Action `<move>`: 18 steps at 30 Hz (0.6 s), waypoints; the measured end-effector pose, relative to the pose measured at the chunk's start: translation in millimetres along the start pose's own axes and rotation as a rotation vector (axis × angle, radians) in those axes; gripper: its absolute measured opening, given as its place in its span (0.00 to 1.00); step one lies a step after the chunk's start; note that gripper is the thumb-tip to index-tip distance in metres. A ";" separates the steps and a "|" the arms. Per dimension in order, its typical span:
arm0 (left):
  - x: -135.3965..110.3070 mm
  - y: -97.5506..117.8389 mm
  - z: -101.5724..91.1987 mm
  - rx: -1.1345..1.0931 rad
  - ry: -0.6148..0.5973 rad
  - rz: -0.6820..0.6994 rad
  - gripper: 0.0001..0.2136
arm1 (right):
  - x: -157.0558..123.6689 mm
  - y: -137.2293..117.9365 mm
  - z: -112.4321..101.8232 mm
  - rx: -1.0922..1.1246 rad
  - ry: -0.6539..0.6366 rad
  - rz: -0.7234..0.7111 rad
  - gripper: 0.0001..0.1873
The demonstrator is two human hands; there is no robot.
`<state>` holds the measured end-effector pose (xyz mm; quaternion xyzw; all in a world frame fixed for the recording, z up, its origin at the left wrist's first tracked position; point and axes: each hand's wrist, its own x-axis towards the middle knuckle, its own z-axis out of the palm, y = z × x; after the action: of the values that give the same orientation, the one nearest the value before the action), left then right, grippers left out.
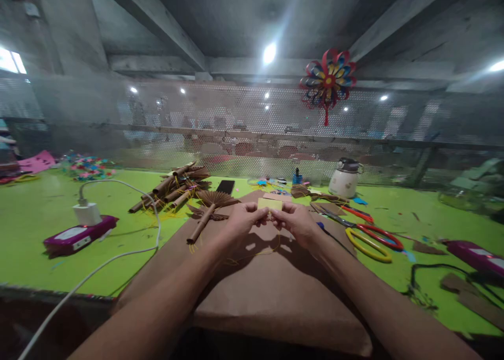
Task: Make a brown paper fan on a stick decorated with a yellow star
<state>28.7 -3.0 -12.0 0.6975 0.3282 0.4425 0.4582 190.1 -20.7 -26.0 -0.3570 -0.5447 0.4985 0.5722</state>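
Observation:
Over the brown paper sheet point(252, 281) my two hands meet, pinching a small yellow piece of paper point(270, 204) from both sides. My left hand point(247, 217) is closed on its left edge, and my right hand point(293, 219) is closed on its right edge. A thin yellow thread point(260, 254) hangs below my fingers and curves across the brown sheet. Just left of my left hand lies a brown paper figure point(205, 221) with a rolled tube and a pleated fan. Behind the hands the edge of a brown paper piece point(277, 197) shows.
Several similar rolled figures point(173, 189) are piled at back left beside a phone point(226, 187). Red-handled scissors point(380, 236) and yellow-handled scissors point(368, 246) lie right. A white jug point(343, 179) stands behind. A purple power strip point(81, 236) with a white cable sits left.

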 end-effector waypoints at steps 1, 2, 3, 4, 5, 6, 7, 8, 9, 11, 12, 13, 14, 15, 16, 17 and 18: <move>0.4 -0.4 -0.5 0.003 -0.008 -0.007 0.11 | 0.2 0.0 0.3 -0.004 0.011 0.001 0.17; 1.0 -0.7 -1.2 0.009 -0.018 -0.011 0.11 | 0.4 0.0 0.6 -0.006 0.023 0.001 0.17; 1.6 -0.8 -2.0 0.018 -0.028 -0.009 0.11 | 0.6 0.0 0.9 -0.006 0.036 0.003 0.17; 2.2 -0.9 -2.8 0.030 -0.036 -0.002 0.12 | 0.6 0.0 1.1 -0.005 0.050 0.005 0.16; 2.8 -1.0 -3.6 0.044 -0.039 0.008 0.12 | 0.6 0.0 1.2 -0.003 0.061 0.006 0.16; 3.3 -1.0 -4.3 0.058 -0.034 0.018 0.12 | 0.4 0.0 1.2 0.003 0.068 0.004 0.16; 3.7 -1.1 -4.7 0.070 -0.027 0.026 0.12 | 0.2 0.0 1.2 0.009 0.067 0.001 0.15; 3.9 -1.1 -5.0 0.079 -0.020 0.032 0.12 | 0.0 0.0 1.2 0.015 0.057 -0.004 0.15; 4.1 -1.1 -5.0 0.085 -0.016 0.035 0.12 | -0.3 0.0 1.3 0.020 0.041 -0.006 0.15; 4.3 -1.1 -4.6 0.092 -0.013 0.048 0.12 | -0.9 0.1 2.0 0.023 0.019 -0.007 0.16; 4.4 -1.2 -4.3 0.092 -0.015 0.056 0.12 | -1.1 0.2 2.5 0.021 0.016 -0.006 0.16; 4.5 -1.2 -4.0 0.092 -0.020 0.064 0.12 | -1.3 0.1 3.1 0.019 0.019 -0.008 0.16; 4.6 -1.3 -3.8 0.092 -0.021 0.073 0.12 | -1.5 -0.1 3.8 0.019 0.027 -0.011 0.16; 4.7 -1.4 -3.6 0.092 -0.021 0.082 0.12 | -1.6 -0.4 4.4 0.020 0.035 -0.016 0.16; 4.8 -1.6 -3.4 0.092 -0.017 0.091 0.12 | -1.7 -1.0 4.8 0.019 0.040 -0.017 0.16; 4.9 -1.7 -3.3 0.091 -0.011 0.100 0.12 | -1.6 -1.6 5.0 0.019 0.046 -0.013 0.17; 5.1 -2.0 -3.2 0.093 -0.001 0.106 0.12 | -1.5 -2.3 4.9 0.019 0.055 -0.004 0.17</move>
<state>27.7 3.2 -11.6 0.7347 0.3105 0.4502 0.4015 185.8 -23.4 -23.5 -0.3642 -0.5248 0.4923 0.5912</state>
